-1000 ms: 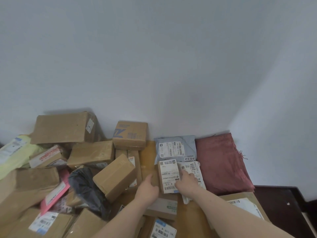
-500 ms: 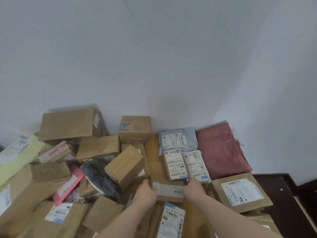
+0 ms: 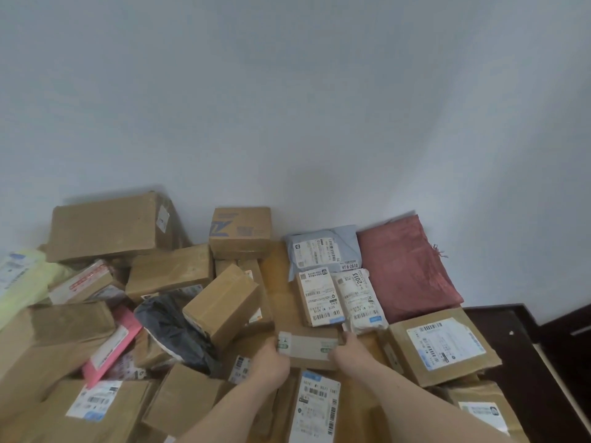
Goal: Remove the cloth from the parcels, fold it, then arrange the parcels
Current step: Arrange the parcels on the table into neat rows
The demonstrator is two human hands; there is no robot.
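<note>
The folded dark red cloth [image 3: 407, 266] lies against the wall at the back right. To its left, a grey mailer bag [image 3: 323, 249], a small labelled box [image 3: 319, 297] and a white labelled packet [image 3: 359, 302] lie side by side on the wooden surface [image 3: 279, 282]. Both hands grip a small flat brown box [image 3: 308, 346] just in front of them: my left hand [image 3: 271, 362] on its left end, my right hand [image 3: 350, 351] on its right end.
A jumbled heap of cardboard boxes [image 3: 108, 228] fills the left, with a black bag [image 3: 172, 330], a pink parcel [image 3: 112, 346] and a yellow-green bag [image 3: 22, 282]. A labelled flat carton [image 3: 444, 345] lies at the right. Beyond it is a dark ledge [image 3: 527, 346].
My hands left the small labelled box beside the white packet and came back toward me onto the flat brown box. The view shifted, showing more of the right-hand carton.
</note>
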